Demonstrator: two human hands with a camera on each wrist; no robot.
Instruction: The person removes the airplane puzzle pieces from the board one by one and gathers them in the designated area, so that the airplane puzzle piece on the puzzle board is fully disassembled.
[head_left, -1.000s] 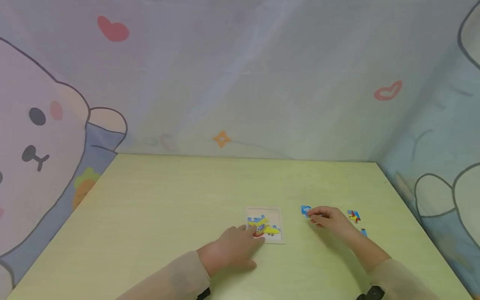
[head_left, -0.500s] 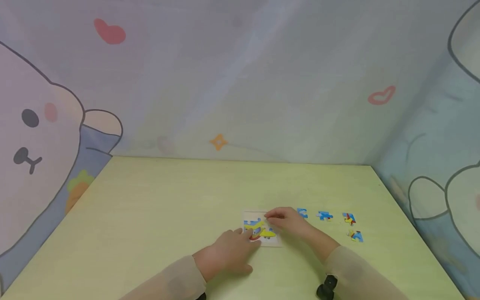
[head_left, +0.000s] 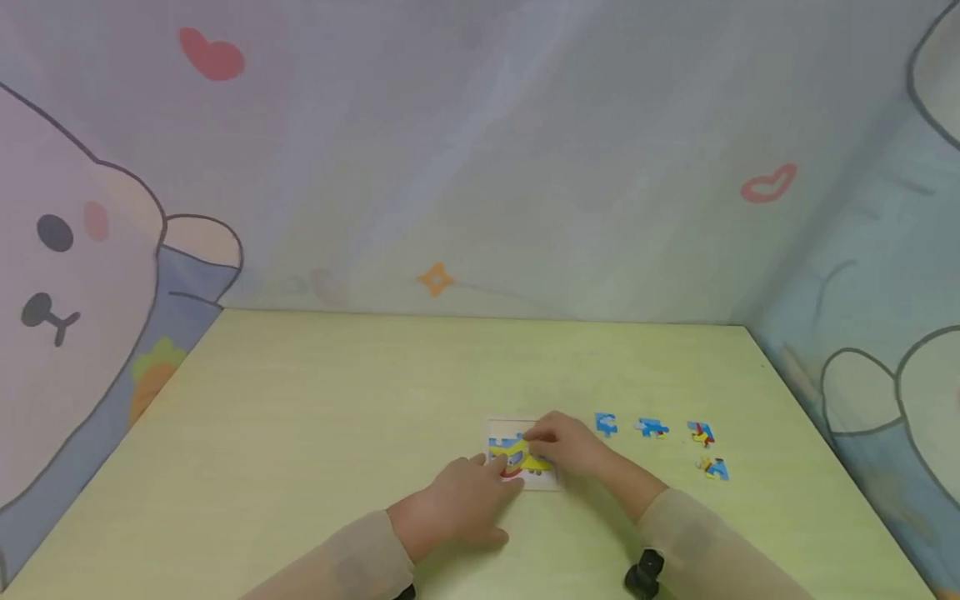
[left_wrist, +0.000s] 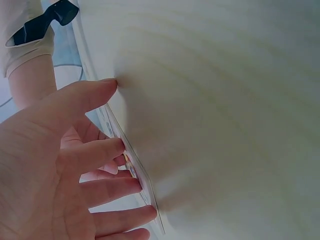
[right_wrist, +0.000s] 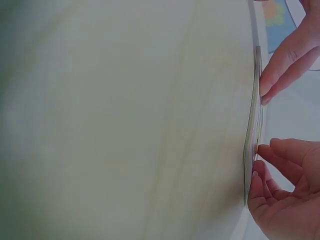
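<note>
A small jigsaw board point(head_left: 502, 427) with a light frame lies on the table, partly filled with blue and yellow pieces that show an airplane. My left hand point(head_left: 461, 500) rests on its near left side, fingers extended; in the left wrist view the fingertips point(left_wrist: 150, 212) touch the board's edge. Over the board's right part, my right hand point(head_left: 570, 443) pinches a puzzle piece with thumb and index finger. Those fingers hide most of that piece. In the right wrist view my right hand point(right_wrist: 287, 200) is low against the thin board point(right_wrist: 248, 145).
Right of the board lie several loose puzzle pieces: a blue one point(head_left: 606, 424), a blue one with knobs point(head_left: 652, 428), a blue, red and yellow one point(head_left: 702, 433) and another point(head_left: 715, 468). A printed cloth point(head_left: 480, 167) stands behind the table point(head_left: 337, 400).
My right hand has moved left from beside the loose pieces to the board, then slightly further onto it. My left hand has stayed on the board. The head view has shifted slightly.
</note>
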